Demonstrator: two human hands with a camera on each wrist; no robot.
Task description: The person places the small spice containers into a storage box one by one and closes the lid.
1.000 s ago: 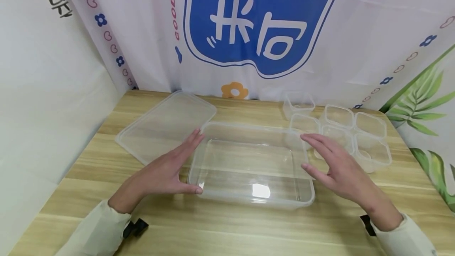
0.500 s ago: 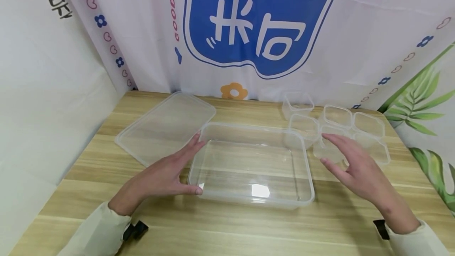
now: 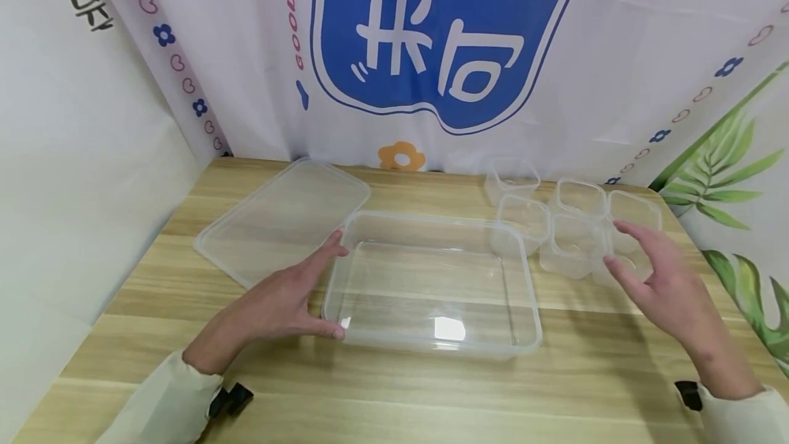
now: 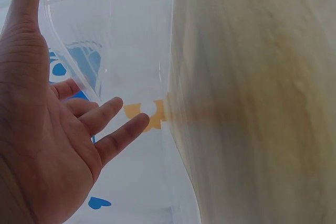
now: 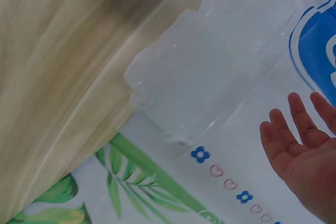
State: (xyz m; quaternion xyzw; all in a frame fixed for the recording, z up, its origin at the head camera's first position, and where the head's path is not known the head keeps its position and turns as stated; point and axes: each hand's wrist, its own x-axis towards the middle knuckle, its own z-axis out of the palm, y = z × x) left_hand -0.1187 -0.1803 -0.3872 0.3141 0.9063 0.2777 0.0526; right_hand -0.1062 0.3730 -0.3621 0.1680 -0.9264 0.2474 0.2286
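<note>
A large clear plastic box (image 3: 468,347) lies open-topped in the middle of the table in the head view. My left hand (image 3: 277,307) rests at its left side, thumb at the near corner and fingertips at the far rim. In the left wrist view, the fingers of the left hand (image 4: 58,114) spread beside the box wall (image 4: 136,35). My right hand (image 3: 668,286) hangs over the small clear cups (image 3: 566,259) at the right, overlapping the nearest ones, thumb and fingers apart with nothing between. The right wrist view shows the right hand (image 5: 307,156) with cups (image 5: 178,66) beyond its fingertips.
A flat translucent lid (image 3: 283,218) lies behind and left of the box, overlapped by its corner. One small cup (image 3: 511,183) stands at the back, near the printed curtain (image 3: 604,88). The wooden table (image 3: 382,403) ends at the curtain.
My right hand has left the right side of the box and moved right, to over the small cups. The left hand stays at the box. The head view has shifted slightly.
</note>
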